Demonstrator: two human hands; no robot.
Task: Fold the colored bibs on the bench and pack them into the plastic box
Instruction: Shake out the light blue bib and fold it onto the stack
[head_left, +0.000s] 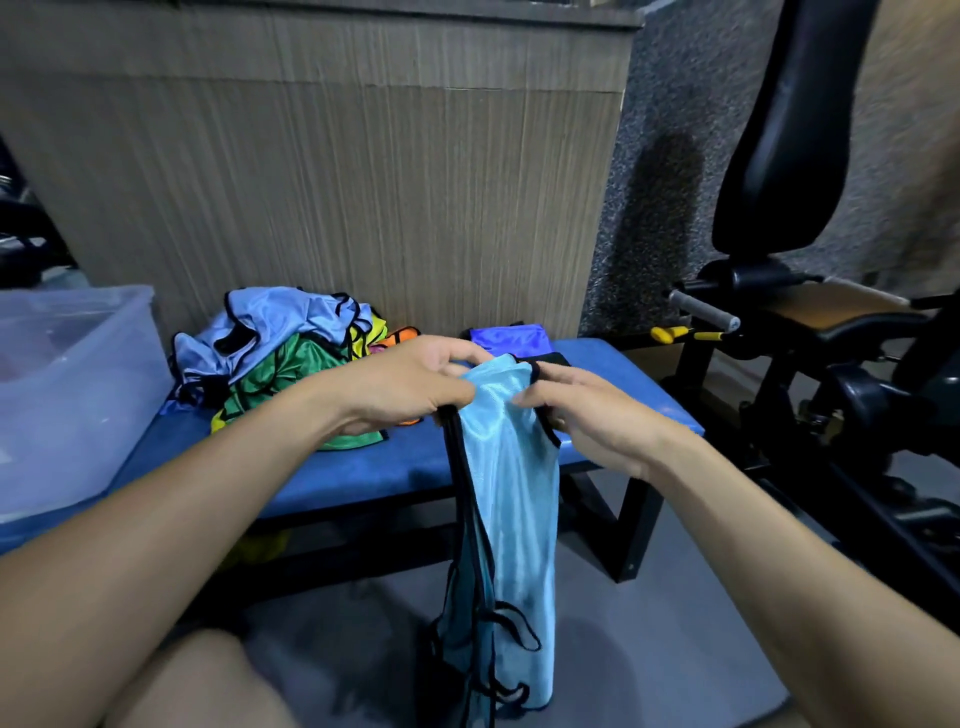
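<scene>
Presently we hold one light blue bib (506, 467) up in front of the bench (363, 470), our left hand (410, 387) and right hand (587, 410) each pinching its top edge. We judge the risk to be its black-trimmed lower end dragging on the floor, or the slick fabric slipping crooked before the fold. It hangs long, glossy and bunched. The unfolded pile (280, 353) lies behind; the plastic box (72, 384) stands at the bench's left end.
</scene>
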